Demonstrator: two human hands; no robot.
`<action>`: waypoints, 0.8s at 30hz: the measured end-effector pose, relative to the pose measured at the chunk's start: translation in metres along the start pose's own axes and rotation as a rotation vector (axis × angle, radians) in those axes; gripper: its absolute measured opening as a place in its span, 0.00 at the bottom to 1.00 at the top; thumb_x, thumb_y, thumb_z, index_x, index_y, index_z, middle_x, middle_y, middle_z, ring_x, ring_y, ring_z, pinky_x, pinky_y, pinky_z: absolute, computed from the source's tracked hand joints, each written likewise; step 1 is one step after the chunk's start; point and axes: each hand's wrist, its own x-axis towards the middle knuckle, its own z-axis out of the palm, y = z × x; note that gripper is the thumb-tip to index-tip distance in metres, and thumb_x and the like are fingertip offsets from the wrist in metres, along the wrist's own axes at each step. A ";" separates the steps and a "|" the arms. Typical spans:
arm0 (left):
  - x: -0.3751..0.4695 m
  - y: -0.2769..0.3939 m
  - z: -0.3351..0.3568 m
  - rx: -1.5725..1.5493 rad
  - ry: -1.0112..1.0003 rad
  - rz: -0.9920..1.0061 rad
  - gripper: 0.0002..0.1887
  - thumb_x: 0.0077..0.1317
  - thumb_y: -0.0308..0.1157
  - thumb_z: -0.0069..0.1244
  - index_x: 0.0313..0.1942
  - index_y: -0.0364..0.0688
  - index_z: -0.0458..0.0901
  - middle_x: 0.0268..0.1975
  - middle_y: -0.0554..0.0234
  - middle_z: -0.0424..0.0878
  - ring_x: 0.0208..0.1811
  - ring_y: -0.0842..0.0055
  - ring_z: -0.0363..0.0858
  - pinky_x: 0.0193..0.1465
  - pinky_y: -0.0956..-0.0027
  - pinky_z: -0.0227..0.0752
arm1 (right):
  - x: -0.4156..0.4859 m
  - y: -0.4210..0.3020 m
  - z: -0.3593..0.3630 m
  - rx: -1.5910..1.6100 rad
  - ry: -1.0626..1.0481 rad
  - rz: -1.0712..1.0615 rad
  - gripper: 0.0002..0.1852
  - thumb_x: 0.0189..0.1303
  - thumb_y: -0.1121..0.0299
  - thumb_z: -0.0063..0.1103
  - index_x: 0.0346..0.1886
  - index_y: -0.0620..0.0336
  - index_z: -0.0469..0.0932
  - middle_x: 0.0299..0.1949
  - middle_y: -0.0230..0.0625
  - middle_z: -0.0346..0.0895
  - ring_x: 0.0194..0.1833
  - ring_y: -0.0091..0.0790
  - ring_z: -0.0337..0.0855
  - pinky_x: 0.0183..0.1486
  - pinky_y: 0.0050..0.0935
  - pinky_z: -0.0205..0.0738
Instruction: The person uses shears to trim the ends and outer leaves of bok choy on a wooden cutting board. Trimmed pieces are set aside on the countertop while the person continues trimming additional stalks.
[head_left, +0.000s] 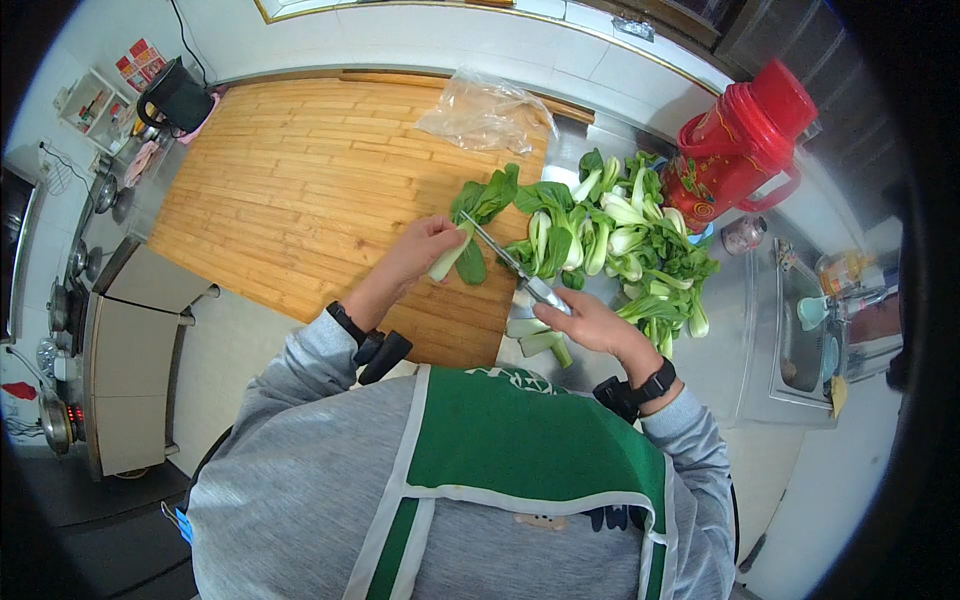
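Note:
My left hand (424, 251) grips the pale stalk of a bok choy head (487, 199), with its dark green leaves pointing away from me over the wooden board (300, 180). In my right hand (589, 319) is a narrow-bladed knife (510, 259), held by its light grey handle. The blade's tip reaches the bok choy just beyond my left fingers; whether it touches or has cut in, I cannot tell. A large pile of bok choy (622, 240) lies on the metal counter (720, 315) beyond my right hand. Several pale stalk pieces (540, 341) rest near the board's right edge.
A crumpled clear plastic bag (487, 112) lies at the board's far edge. Behind the pile stands a red thermos flask (731, 150), with a small jar (744, 235) beside it. A sink (802, 337) is at the right. A black kettle (176, 97) stands far left.

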 end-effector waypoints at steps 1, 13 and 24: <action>0.000 0.001 -0.003 0.002 0.004 0.002 0.11 0.64 0.41 0.53 0.32 0.42 0.75 0.25 0.71 0.75 0.21 0.84 0.73 0.17 0.76 0.71 | 0.004 -0.001 0.000 0.019 0.002 -0.021 0.29 0.62 0.43 0.52 0.45 0.66 0.77 0.34 0.45 0.79 0.37 0.37 0.78 0.43 0.35 0.71; 0.000 -0.002 -0.025 0.062 0.027 -0.050 0.11 0.66 0.41 0.52 0.35 0.43 0.78 0.26 0.73 0.75 0.24 0.86 0.73 0.21 0.76 0.71 | 0.014 -0.010 -0.005 0.201 0.069 0.053 0.22 0.61 0.48 0.59 0.30 0.62 0.79 0.19 0.28 0.73 0.21 0.20 0.71 0.25 0.22 0.65; 0.021 -0.054 0.088 0.765 -0.708 0.197 0.15 0.64 0.39 0.53 0.45 0.39 0.79 0.38 0.62 0.81 0.37 0.77 0.77 0.42 0.71 0.70 | -0.116 0.066 -0.009 0.579 0.342 0.120 0.18 0.63 0.65 0.53 0.52 0.65 0.73 0.34 0.31 0.77 0.35 0.24 0.77 0.42 0.25 0.71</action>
